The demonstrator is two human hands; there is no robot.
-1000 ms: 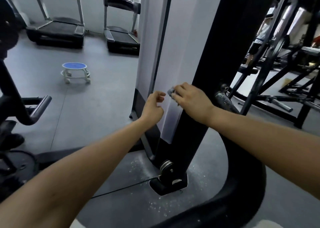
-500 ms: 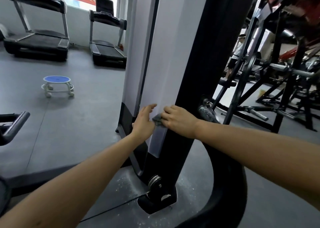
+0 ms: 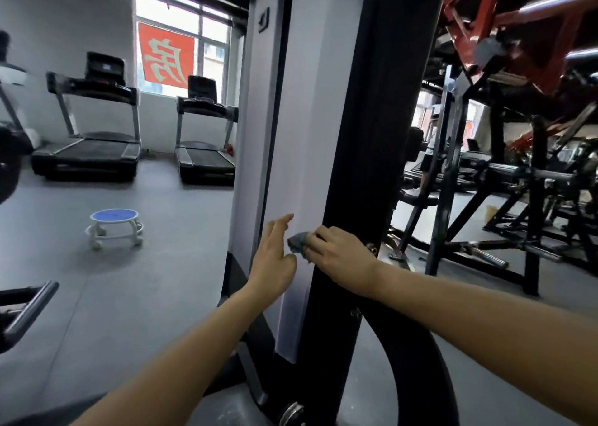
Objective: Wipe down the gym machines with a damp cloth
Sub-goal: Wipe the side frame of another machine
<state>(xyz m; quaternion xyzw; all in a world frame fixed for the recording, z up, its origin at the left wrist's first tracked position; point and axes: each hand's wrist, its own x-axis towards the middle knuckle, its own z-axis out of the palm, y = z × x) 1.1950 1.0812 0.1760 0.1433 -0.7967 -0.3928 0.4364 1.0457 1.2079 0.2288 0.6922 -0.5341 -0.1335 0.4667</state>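
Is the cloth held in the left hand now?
No: the right hand grips the grey cloth against the white panel, and the left hand is open beside it.

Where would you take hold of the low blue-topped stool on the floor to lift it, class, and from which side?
Probably by the rim of the round blue seat of the stool, reaching down from above on the near side. It stands upright on the floor with the rim exposed all round, and its small wheels suggest a sideways push would only roll it.

A red banner (image 3: 166, 55) in the window (image 3: 207, 14) bears one large pale Chinese character, seemingly 房.
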